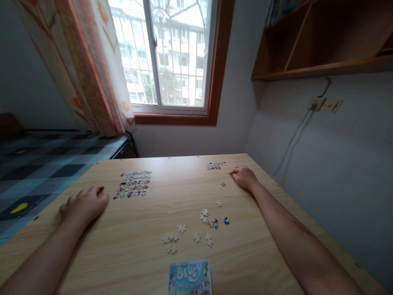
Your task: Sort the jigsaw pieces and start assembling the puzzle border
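Right hand [244,177], right of centre, fingertips at one small dark jigsaw piece [230,174], grip indeterminable, apparently arranging, next move likely wanting alignment; left hand [84,203], frame left, loosely curled, contents hidden, on pale wood-grain table [129,233].

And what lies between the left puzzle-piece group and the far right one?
In the head view, only bare tabletop separates the left group from the far right group.
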A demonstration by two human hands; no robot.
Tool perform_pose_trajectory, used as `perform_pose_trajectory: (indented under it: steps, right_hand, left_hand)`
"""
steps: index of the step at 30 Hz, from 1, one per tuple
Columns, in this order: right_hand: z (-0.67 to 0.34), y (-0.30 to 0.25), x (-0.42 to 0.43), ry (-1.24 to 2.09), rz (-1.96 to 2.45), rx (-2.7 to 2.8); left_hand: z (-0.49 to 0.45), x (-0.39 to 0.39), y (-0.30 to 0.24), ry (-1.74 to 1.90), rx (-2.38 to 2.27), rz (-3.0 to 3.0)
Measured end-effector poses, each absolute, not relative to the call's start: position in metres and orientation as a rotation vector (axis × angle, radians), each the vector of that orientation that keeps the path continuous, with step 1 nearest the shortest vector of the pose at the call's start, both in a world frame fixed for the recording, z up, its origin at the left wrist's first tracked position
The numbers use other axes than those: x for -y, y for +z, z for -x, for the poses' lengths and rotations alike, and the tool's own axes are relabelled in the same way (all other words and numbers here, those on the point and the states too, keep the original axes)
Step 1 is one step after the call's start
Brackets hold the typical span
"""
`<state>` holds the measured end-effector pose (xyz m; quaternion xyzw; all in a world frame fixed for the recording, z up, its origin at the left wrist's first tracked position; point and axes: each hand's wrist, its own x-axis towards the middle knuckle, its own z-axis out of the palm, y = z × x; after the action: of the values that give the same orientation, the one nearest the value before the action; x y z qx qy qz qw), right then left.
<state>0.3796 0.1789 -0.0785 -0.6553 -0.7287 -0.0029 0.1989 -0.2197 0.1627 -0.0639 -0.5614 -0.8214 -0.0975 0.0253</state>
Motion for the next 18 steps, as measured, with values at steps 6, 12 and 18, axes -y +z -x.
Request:
perform_pose_trajectory:
  steps: [6, 12, 18]
  right_hand:
    - [-0.362, -0.092, -0.191, 0.015, 1.956, 2.067]
    - [-0.341, -0.099, -0.194, 0.136, 2.168, 2.0]
    - [-0.34, -0.097, -0.192, 0.17, 2.168, 2.018]
  left_hand:
    - [0.213, -0.159, -0.056, -0.165, 2.577, 1.704]
    - [0.214, -0.159, -0.057, -0.197, 2.584, 1.683]
    - [0.217, -0.16, -0.061, -0.235, 2.559, 1.695]
